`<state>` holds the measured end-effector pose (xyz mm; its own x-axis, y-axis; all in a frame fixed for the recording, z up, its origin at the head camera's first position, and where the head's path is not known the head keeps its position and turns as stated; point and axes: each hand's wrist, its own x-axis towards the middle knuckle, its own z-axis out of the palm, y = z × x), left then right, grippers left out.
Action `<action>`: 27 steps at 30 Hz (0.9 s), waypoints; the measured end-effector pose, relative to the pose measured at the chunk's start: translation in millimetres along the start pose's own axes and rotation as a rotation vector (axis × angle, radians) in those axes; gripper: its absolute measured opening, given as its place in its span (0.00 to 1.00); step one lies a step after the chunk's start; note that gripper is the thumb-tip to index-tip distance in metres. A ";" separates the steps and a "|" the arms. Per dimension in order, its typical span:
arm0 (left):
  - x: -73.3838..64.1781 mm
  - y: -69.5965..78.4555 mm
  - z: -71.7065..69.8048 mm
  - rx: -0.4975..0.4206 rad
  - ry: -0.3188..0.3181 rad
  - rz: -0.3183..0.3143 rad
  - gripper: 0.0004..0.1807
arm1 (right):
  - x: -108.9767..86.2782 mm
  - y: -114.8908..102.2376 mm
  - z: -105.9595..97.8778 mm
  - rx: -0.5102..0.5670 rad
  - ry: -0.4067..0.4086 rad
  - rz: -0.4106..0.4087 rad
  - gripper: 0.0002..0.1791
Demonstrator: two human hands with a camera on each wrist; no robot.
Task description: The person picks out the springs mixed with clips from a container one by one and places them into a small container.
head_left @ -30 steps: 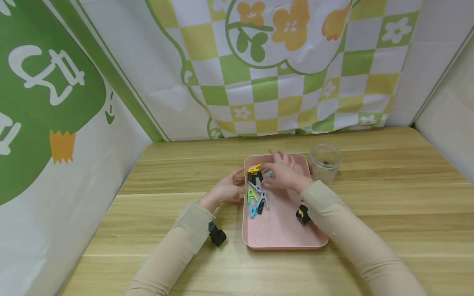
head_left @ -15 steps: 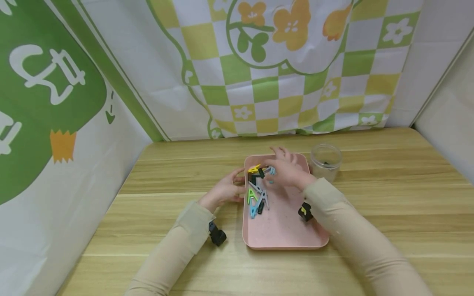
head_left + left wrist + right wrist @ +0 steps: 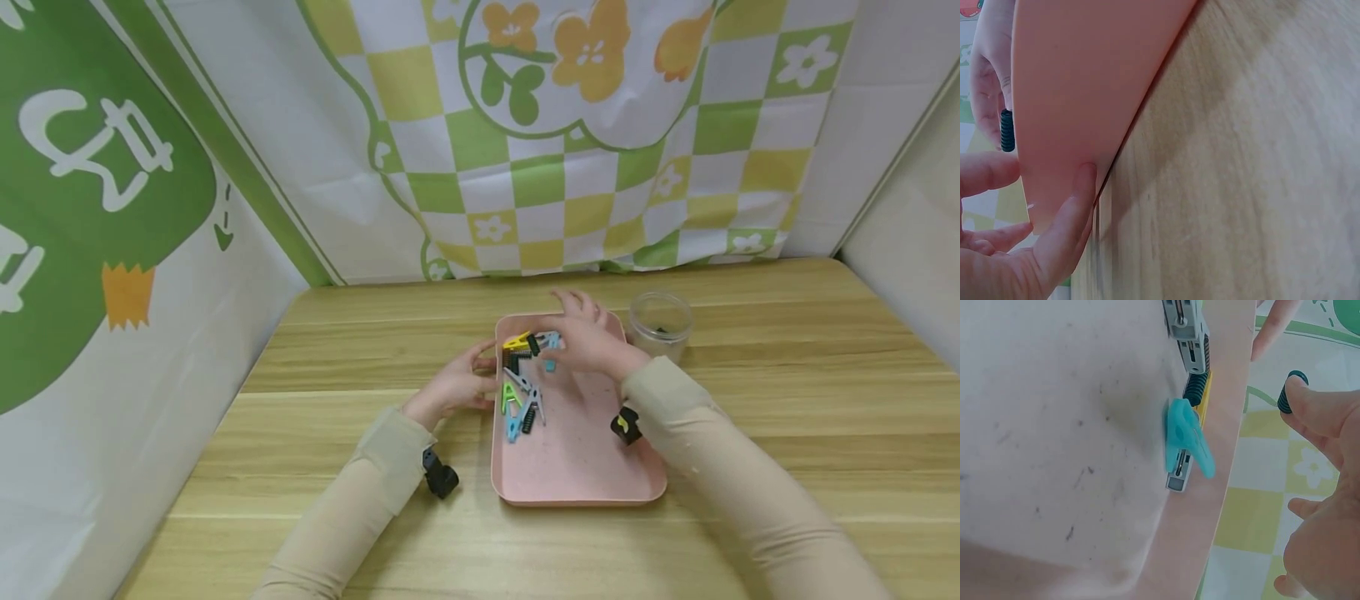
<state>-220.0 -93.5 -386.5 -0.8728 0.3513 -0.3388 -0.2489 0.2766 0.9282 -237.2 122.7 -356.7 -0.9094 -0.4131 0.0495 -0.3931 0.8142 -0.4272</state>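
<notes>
My right hand (image 3: 588, 342) is above the far end of the pink tray (image 3: 577, 475). Its thumb and a finger pinch a small dark coil spring (image 3: 1284, 400), held above the tray in the head view. My left hand (image 3: 459, 382) lies against the tray's left side; in the left wrist view its fingers touch the outer wall and rim. Inside the tray along the left lie a yellow clothespin (image 3: 516, 342), a green clothespin (image 3: 510, 398), grey clothespins (image 3: 534, 398), blue clothespins (image 3: 1186, 431) and several dark springs (image 3: 528, 419).
A clear round jar (image 3: 660, 325) stands beside the tray's far right corner, with something small and dark inside. The wooden table (image 3: 360, 333) ends at a checked cloth (image 3: 540, 208) behind. Wrist cameras (image 3: 440, 477) hang below both sleeves.
My right hand has moved slightly right and away from me, carrying the spring off the clothespins; a blue clothespin shows more now. The left hand stays put.
</notes>
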 end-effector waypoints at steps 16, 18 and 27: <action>-0.7 0.7 -0.1 0.016 0.000 -0.003 0.43 | -6.5 -1.1 -14.3 -0.022 -0.022 -0.023 0.22; -0.5 0.7 0.2 0.019 0.003 -0.006 0.42 | -8.0 -2.4 -16.6 -0.025 -0.019 -0.025 0.20; -0.2 0.5 0.5 0.016 0.004 -0.013 0.42 | -14.8 -7.5 -26.3 -0.038 -0.013 -0.034 0.17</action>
<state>-219.8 -93.0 -386.0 -0.8712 0.3440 -0.3503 -0.2536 0.2957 0.9210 -224.3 133.4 -330.4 -0.8939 -0.4453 0.0518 -0.4285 0.8147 -0.3907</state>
